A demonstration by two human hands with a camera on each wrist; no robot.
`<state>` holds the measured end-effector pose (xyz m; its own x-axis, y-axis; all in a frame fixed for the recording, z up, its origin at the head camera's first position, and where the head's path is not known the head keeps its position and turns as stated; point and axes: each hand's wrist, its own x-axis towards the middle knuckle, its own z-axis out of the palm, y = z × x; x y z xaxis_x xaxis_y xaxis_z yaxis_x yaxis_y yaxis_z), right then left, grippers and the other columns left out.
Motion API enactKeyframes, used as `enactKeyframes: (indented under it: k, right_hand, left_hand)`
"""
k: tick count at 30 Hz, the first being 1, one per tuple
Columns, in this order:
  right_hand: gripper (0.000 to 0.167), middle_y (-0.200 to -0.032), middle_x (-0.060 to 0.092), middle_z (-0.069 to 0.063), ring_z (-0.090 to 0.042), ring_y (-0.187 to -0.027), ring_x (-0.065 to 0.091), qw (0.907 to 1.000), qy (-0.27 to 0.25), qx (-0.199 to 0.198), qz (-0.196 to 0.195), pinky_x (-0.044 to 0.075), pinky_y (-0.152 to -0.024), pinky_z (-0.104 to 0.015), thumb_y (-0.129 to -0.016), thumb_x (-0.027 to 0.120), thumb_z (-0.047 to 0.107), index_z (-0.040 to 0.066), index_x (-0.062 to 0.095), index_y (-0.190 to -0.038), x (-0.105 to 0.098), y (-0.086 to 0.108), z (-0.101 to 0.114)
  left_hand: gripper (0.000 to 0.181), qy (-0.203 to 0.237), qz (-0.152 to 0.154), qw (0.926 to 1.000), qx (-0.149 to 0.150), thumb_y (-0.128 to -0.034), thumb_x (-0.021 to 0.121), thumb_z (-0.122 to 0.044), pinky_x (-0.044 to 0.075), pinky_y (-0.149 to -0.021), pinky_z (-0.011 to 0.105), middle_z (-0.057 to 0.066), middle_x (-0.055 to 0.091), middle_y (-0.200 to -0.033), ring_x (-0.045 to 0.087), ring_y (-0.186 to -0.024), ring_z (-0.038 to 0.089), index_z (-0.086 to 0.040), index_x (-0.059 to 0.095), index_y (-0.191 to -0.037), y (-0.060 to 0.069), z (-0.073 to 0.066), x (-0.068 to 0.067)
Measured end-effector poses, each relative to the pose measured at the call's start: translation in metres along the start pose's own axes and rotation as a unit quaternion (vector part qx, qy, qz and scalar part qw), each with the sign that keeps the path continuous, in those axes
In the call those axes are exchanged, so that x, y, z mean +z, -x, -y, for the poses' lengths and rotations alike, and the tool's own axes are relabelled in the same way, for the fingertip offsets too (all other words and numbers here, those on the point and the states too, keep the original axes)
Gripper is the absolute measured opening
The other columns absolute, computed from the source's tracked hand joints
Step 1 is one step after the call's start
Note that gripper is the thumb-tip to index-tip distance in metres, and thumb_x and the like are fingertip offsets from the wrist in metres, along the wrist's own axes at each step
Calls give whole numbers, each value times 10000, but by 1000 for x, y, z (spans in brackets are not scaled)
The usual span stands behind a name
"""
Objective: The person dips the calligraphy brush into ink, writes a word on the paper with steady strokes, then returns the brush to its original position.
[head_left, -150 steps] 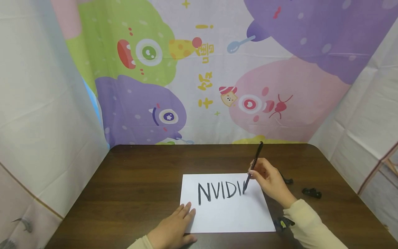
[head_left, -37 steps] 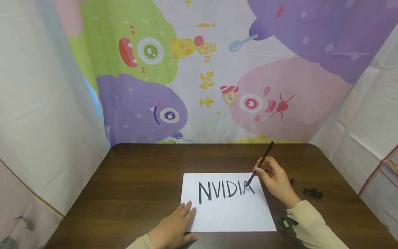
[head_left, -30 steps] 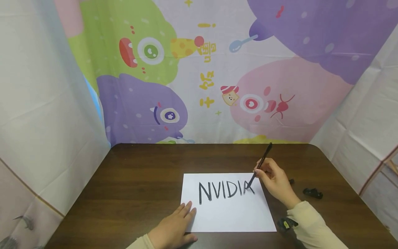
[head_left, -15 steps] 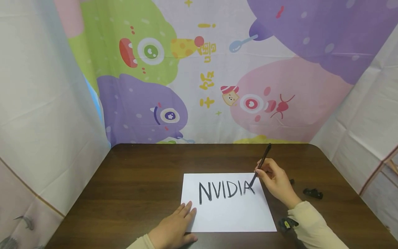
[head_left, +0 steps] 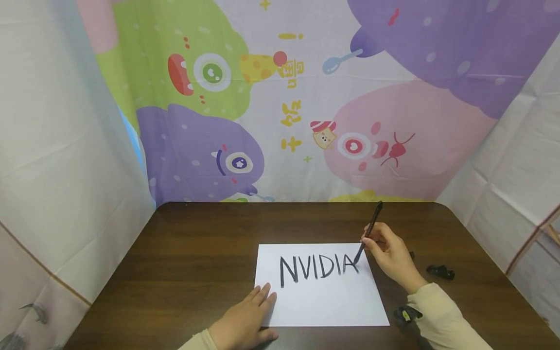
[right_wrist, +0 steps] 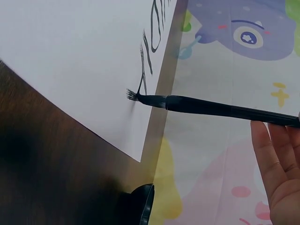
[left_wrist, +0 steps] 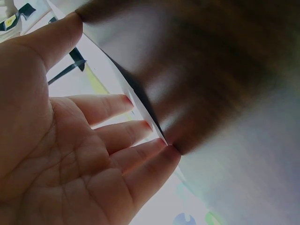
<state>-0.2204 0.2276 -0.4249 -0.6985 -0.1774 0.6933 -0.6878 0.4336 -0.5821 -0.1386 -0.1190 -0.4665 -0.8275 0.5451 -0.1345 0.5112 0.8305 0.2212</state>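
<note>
A white sheet of paper (head_left: 323,306) bears "NVIDIA" in black brush strokes (head_left: 318,268). My right hand (head_left: 391,253) pinches a slim black brush pen (head_left: 371,227), tilted up and to the right. Its bristles touch the paper at the final A; the right wrist view shows the splayed bristles (right_wrist: 132,95) and the pen's dark shaft (right_wrist: 206,106). My left hand (head_left: 241,318) rests across the paper's lower left edge, fingers extended and slightly spread. Seen from below in the left wrist view, the left palm (left_wrist: 70,159) holds nothing.
Everything lies on a dark brown wooden table (head_left: 183,257). Right of the paper are a small black object (head_left: 440,271) and another black one with a yellow-green mark (head_left: 403,316), partly behind the right sleeve. A cartoon-printed cloth (head_left: 288,184) hangs behind the table.
Since five seconds ago the last letter has become a full A with a crossbar. Over the last second the brush pen's tip has slid slightly right along it. The left hand stays put.
</note>
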Motion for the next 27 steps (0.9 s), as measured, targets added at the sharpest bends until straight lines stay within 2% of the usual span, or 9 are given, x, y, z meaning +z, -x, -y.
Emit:
enactKeyframes:
  k: [11,21,27]
  right_hand:
    - [293,-833,640,-176,-170,-709,659,9999,111,13,18,576,-603,-227,-770,652,-233,-99,558,-1013,-1,-1,3]
    - [291,-843,647,-164,-121,-737,662,9998,177,68,70,582,-600,-254,-782,655,-216,-79,565,-1023,-1,0,2]
    - [295,-837,644,-167,-137,-724,659,9998,190,48,64,577,-602,-236,-779,653,-221,-81,563,-1022,-2,-1,3]
  left_hand:
    - [784,-86,-108,9999,49,-842,696,-501,464,-1038,526,184,401,-1538,421,-1387,404,-55,466,-1444,1,0,0]
    - [784,-39,-88,9999,39,-835,708,-492,473,-1024,531,183,402,-1537,419,-1388,403,-54,470,-1441,1,-1,0]
    - [782,-69,-130,9999,60,-836,705,-495,475,-1024,527,186,407,-1533,425,-1383,404,-51,474,-1436,0,-1,-1]
